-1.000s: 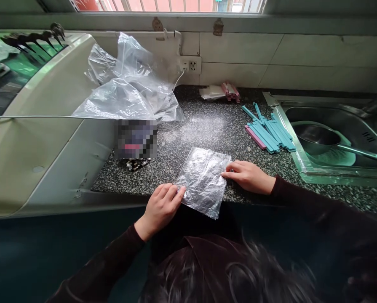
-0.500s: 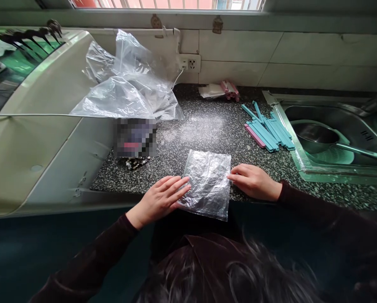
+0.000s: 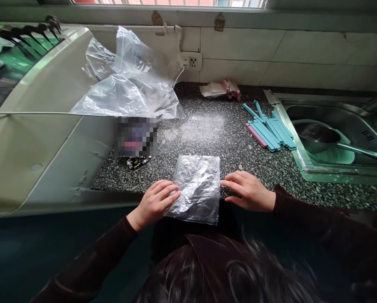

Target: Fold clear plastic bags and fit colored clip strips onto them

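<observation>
A clear, wrinkled plastic bag (image 3: pixel 197 189) lies at the counter's front, its lower edge sticking out past the counter edge. My left hand (image 3: pixel 156 201) has its fingers over the bag's left edge, the thumb hidden, and appears to grip it. On the other side, my right hand (image 3: pixel 248 191) is open with fingers apart. Its index fingertip is at or just off the bag's right edge; contact is hard to judge. Farther right lies a pile of teal sealing clips (image 3: pixel 272 130), with a pink clip (image 3: pixel 256 135) alongside.
Large crumpled clear bags (image 3: pixel 128 92) are heaped at the back left, above a blurred-out item (image 3: pixel 136 135). Pink strips (image 3: pixel 231 89) lie by the wall. At right is a sink (image 3: pixel 321 173) with a pan (image 3: pixel 316 136) inside. A cable (image 3: pixel 33 113) crosses at left.
The plastic bag has shifted left and slightly nearer to me, along with my left hand. My right hand has come left and nearer, its fingers spreading apart.
</observation>
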Demonstrator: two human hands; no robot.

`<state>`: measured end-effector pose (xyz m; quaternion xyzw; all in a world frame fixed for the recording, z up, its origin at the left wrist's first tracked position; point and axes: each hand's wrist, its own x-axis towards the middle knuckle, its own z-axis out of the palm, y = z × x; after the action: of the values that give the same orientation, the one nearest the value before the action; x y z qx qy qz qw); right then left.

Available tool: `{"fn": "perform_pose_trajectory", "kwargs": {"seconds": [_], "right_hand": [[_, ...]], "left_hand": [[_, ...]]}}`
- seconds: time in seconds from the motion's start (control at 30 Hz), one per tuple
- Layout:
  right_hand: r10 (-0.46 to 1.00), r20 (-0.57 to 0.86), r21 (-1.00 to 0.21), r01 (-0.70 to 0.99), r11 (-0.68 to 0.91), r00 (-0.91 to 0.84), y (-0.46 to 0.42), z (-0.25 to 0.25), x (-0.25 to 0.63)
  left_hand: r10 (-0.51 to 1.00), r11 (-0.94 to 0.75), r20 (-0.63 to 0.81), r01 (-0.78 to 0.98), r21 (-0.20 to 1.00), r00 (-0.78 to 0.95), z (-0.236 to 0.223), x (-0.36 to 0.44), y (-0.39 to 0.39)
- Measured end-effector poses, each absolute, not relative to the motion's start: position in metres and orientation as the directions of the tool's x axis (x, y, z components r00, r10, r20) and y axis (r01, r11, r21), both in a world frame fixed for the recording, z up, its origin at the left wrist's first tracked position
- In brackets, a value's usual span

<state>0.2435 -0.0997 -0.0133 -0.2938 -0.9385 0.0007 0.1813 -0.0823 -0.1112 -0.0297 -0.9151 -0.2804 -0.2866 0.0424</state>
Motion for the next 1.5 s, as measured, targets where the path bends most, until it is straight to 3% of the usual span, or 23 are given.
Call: {"fn": "perform_pose_trajectory", "kwargs": {"seconds": [0.27, 0.4, 0.5, 0.67, 0.87, 1.0, 1.2, 1.4, 1.5], "right_hand": [[0.624, 0.236, -0.104, 0.619, 0.778, -0.745, -0.106, -0.020, 0.227], [0.603, 0.281, -0.076, 0.609, 0.790, -0.747, -0.105, -0.020, 0.223], [0.569, 0.330, -0.053, 0.587, 0.808, -0.753, -0.103, -0.020, 0.224], [0.558, 0.361, -0.097, 0.566, 0.819, -0.747, -0.095, -0.019, 0.223], [0.630, 0.440, -0.263, 0.579, 0.772, -0.640, -0.083, -0.022, 0.217], [0.708, 0.399, -0.377, 0.600, 0.705, -0.582, -0.079, -0.020, 0.216], [0.862, 0.225, -0.517, 0.694, 0.501, -0.454, -0.076, -0.013, 0.215], [0.922, 0.091, -0.456, 0.807, 0.374, -0.376, -0.075, -0.007, 0.213], [0.911, 0.129, -0.398, 0.821, 0.409, -0.391, -0.076, -0.005, 0.215]], "left_hand": [[0.535, -0.829, 0.549, 0.524, 0.197, 0.641, -0.031, -0.077, -0.110], [0.549, -0.824, 0.553, 0.518, 0.230, 0.627, -0.032, -0.077, -0.108], [0.614, -0.784, 0.528, 0.529, 0.324, 0.587, -0.028, -0.076, -0.107], [0.774, -0.632, 0.427, 0.526, 0.569, 0.469, -0.017, -0.071, -0.102], [0.938, -0.305, 0.143, 0.553, 0.775, 0.317, -0.007, -0.066, -0.091], [0.971, -0.178, 0.058, 0.544, 0.820, 0.231, -0.005, -0.063, -0.083], [0.985, -0.030, -0.055, 0.472, 0.881, 0.165, -0.005, -0.059, -0.076], [0.995, -0.028, -0.032, 0.565, 0.824, 0.096, -0.004, -0.057, -0.064], [0.995, -0.013, -0.049, 0.591, 0.807, 0.089, -0.004, -0.055, -0.056]]}}
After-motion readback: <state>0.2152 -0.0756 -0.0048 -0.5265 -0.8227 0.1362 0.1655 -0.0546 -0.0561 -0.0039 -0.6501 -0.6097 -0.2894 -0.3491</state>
